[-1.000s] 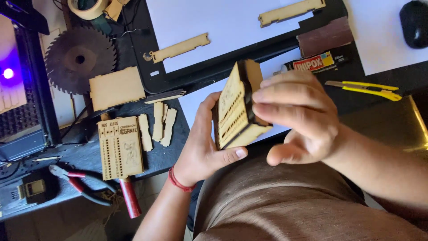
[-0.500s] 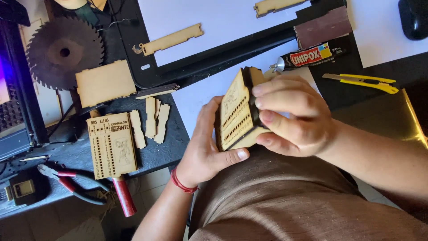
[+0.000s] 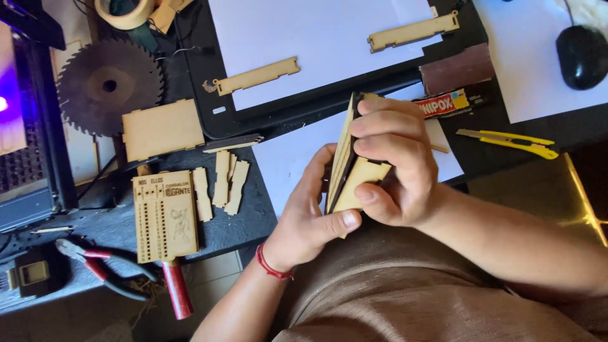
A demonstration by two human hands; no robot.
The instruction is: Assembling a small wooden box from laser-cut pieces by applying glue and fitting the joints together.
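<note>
item: small laser-cut wooden assembly (image 3: 347, 170), thin pale panels with dark burnt edges, held edge-on above the person's lap, in front of the desk edge.
left hand (image 3: 310, 218): cups the piece from below and behind, thumb pressed against its lower corner, fingers closed around the far side. a red cord sits on the wrist.
right hand (image 3: 399, 171): wraps over the top and near face, fingers curled tight on the panels, squeezing them together.
nearby, on the dark work surface: engraved slotted wooden panel (image 3: 164, 215); three short loose wooden strips (image 3: 221, 187); plain square wooden panel (image 3: 163, 128); circular saw blade (image 3: 109, 85); red-handled pliers (image 3: 95, 266); red tool handle (image 3: 177, 289) under the engraved panel.
further out: two long notched wooden strips (image 3: 256, 76), (image 3: 413, 31) on white paper; glue tube (image 3: 446, 104); yellow utility knife (image 3: 506, 140); black computer mouse (image 3: 582, 56); roll of tape (image 3: 123, 11) at the top edge.
risk, as judged: the thin panels may slip out of line or a tab may snap if the squeeze is uneven; any wet glue could smear onto the fingers.
not legible: the joint itself is covered by the right fingers, so whether tabs are seated cannot be told. the assembly's far face is hidden. the device with the purple light at left is cut off.
</note>
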